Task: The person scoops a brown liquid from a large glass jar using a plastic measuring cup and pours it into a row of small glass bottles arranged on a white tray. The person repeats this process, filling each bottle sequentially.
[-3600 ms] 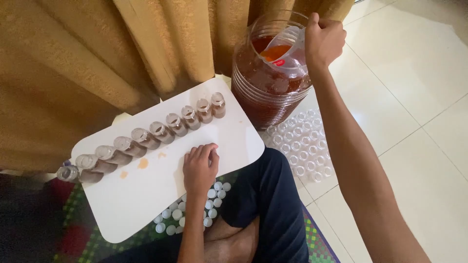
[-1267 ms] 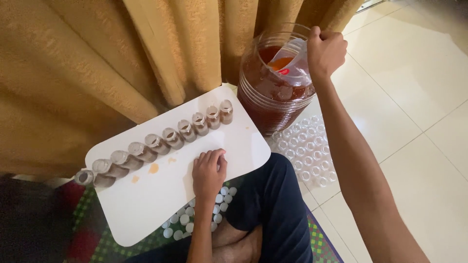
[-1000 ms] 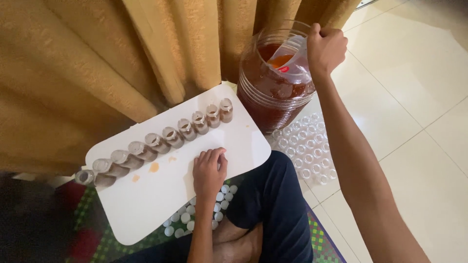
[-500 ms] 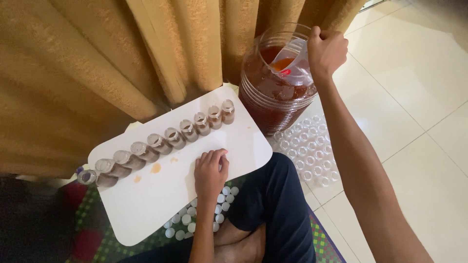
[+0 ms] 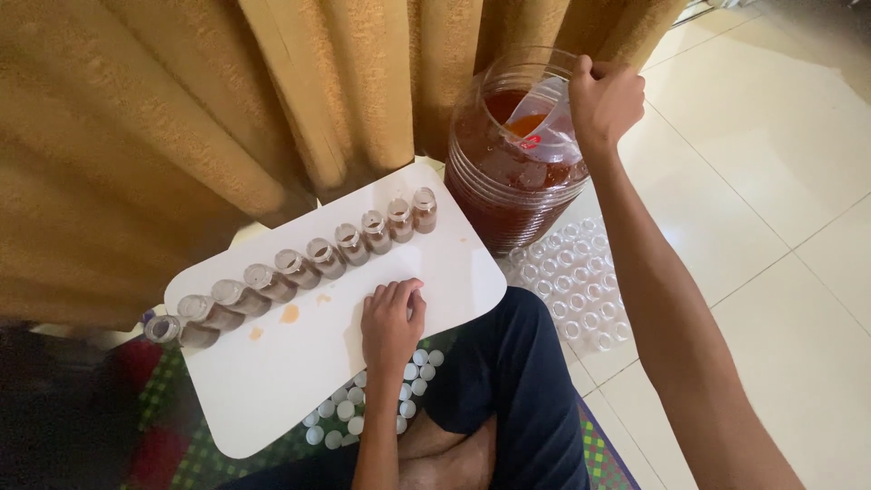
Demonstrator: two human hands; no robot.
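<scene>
Head view, looking down at a seated person. The right hand (image 5: 606,98) reaches to the far right and closes on the rim of a small clear scoop cup (image 5: 543,122), which is tipped inside the mouth of a large clear jar (image 5: 508,181) holding a dark red-brown liquid. The left hand (image 5: 392,319) lies palm down, fingers loosely curled, on a white board (image 5: 299,372); it grips nothing. The board rests across the lap and slants from near left to far right. Along its far edge runs a row of small bottles (image 5: 299,263), most showing brown contents, the row's long axis following the same slant. The jar stands just beyond the far-right end of that row, so the cup lies to the right of and beyond the bottles; the right hand is at the jar, while the left is the hand nearer the row. A few orange drips (image 5: 288,314) mark the board near the bottles. Loose white caps (image 5: 399,386) lie beneath the board's near edge, and a sheet of empty clear bottles (image 5: 576,286) sits on the pale tiled floor (image 5: 780,209) right of the knee. A mustard curtain (image 5: 181,118) hangs behind; a patterned mat (image 5: 172,426) covers the near-left floor.
</scene>
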